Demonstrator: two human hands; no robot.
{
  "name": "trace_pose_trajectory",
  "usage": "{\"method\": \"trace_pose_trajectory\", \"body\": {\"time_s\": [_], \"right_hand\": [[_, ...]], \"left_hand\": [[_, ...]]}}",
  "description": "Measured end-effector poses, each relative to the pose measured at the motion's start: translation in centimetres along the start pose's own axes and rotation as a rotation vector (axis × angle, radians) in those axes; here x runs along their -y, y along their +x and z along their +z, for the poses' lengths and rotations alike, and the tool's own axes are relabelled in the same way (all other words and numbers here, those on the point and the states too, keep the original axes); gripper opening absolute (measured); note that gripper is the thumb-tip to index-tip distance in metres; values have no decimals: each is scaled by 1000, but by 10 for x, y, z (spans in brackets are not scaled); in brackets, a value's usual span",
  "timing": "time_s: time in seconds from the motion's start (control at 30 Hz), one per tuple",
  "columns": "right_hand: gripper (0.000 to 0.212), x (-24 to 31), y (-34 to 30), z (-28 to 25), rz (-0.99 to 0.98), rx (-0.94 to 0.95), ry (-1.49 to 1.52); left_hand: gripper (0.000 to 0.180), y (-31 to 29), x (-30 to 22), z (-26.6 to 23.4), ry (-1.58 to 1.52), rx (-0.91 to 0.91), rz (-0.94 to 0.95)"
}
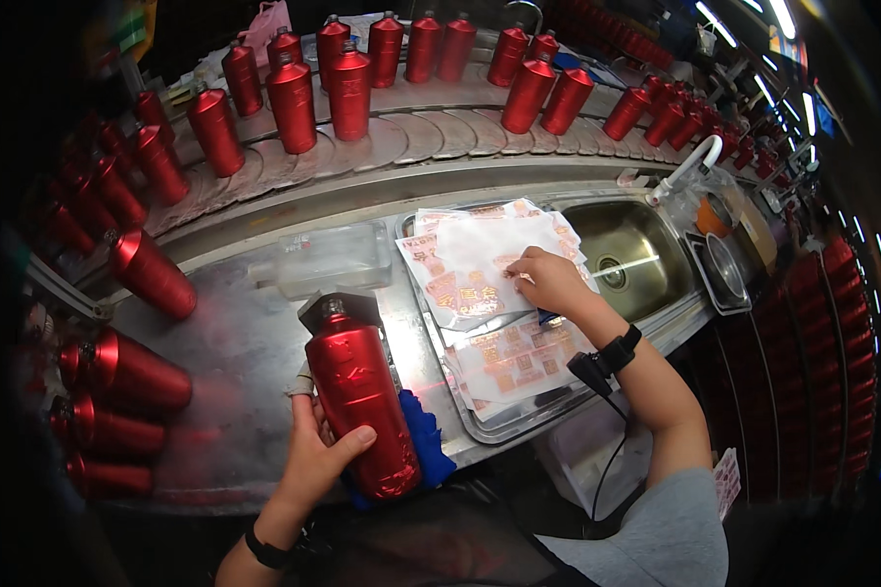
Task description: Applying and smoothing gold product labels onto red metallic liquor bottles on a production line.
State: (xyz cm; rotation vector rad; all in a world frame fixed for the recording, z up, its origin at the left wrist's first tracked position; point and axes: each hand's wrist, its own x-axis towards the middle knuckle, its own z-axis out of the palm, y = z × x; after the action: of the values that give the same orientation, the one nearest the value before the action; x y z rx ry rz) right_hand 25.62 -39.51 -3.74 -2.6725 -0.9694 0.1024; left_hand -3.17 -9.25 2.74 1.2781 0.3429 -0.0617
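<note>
My left hand (319, 452) is wrapped round a glossy red bottle (362, 401), its thumb across the front. The bottle leans slightly, neck away from me, with a dark angular piece (363, 307) behind its neck. A pale wrap covers one of my left fingers. Over a stack of label sheets (480, 239), printed in red and gold, my right hand (550, 282) has its fingertips pinched together at the top sheet. Whatever lies between those fingertips is too small to name. A blue cloth (423, 440) lies beside the held bottle's base.
Several red bottles (137, 372) stand at the left of the metal table (235, 362). More ride the curved conveyor (421, 132) beyond. A clear plastic box (333, 259) sits near the sheets' metal tray (489, 428). A sink (628, 249) with a white faucet (690, 166) is at the right.
</note>
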Motion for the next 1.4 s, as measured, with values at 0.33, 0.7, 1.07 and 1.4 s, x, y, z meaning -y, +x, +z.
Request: {"method": "trace_pose_trajectory", "body": {"time_s": [0.33, 0.7, 1.07, 1.4], "right_hand": [[32, -33, 79, 23, 292, -79, -37], [27, -71, 120, 25, 244, 49, -101], [13, -55, 127, 22, 198, -46, -43], [9, 94, 9, -45, 202, -77, 563]], "left_hand": [[100, 2, 6, -3, -24, -20, -35], [96, 15, 23, -24, -63, 4, -19], [97, 16, 17, -31, -51, 14, -59], [104, 18, 6, -30, -26, 54, -8]]}}
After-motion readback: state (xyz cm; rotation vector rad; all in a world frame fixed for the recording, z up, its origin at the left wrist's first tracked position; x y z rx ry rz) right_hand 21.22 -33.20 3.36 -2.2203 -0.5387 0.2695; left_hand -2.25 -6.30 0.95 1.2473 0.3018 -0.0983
